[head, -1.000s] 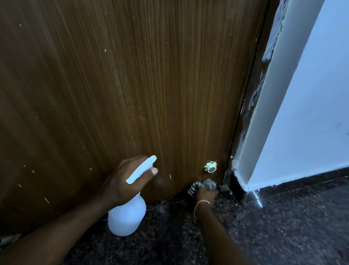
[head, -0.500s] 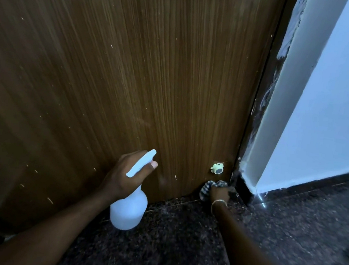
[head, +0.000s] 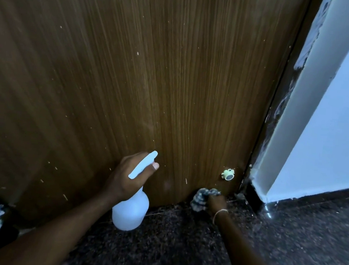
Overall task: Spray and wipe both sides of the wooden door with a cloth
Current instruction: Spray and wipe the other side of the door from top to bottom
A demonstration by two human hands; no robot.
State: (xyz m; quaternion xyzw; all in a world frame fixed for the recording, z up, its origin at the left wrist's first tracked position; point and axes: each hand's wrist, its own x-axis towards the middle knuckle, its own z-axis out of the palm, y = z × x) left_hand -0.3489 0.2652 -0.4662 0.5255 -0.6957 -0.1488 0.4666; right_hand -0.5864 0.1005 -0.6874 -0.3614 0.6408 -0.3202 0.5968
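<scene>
White and translucent, the bottle hangs by its neck from the left hand, whose fingers curl round it under the spray head, the thumb lying alongside the head with its tip toward the door. The bottle's body hangs above the floor, just in front of the door's bottom edge. The right hand clutches a bunched, checked cloth, fingers closed over it, and presses it against the door at its bottom edge, near the bottom right corner. A thin bracelet circles that wrist. Just above the cloth, a small pale green knob sits on the door. The brown wood grain is flecked with pale specks. Right of the door runs a dark frame, then a pale wall. The floor is dark and speckled.
</scene>
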